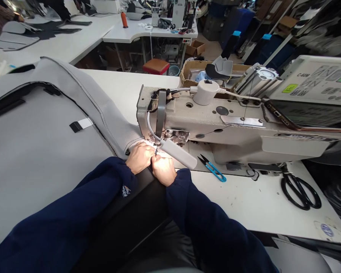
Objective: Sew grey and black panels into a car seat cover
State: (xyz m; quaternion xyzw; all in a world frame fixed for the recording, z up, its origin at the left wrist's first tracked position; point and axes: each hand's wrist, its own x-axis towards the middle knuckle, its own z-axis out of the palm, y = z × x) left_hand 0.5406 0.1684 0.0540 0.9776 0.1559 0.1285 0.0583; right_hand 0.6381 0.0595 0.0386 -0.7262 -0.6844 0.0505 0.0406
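Head view: a white sewing table (244,201) seen from above, with both hands close together at the front end of a sewing machine (200,121).
Left hand (140,157): fingers bunched closed on the edge of a grey cover (45,151), just beside the needle area.
Right hand (164,170): fingers curled closed on the edge of black material (149,189), next to the left hand; the exact pinch point is too small to tell.
Grey cover: spread wide over the table's left side, its corner reaching the machine's front end; a curved seam runs along it, and a black-and-white tab (81,125) lies on its flat part.
Black material: hangs toward the person, between the two navy sleeves.
Lamp (178,153): a grey bar on a bendable metal neck, tilted above the right hand, with bright light falling around the fingers.
Blue snips (213,168): on the table to the right of the lamp, blades pointing toward the machine's front end.
Black scissors (301,191): flat farther right, handles toward the person.
Control panel (324,77): tilted above the machine's right part.
Background: a red-brown stool (156,66), an open cardboard box (184,76) and an orange cone (124,20) on another table.
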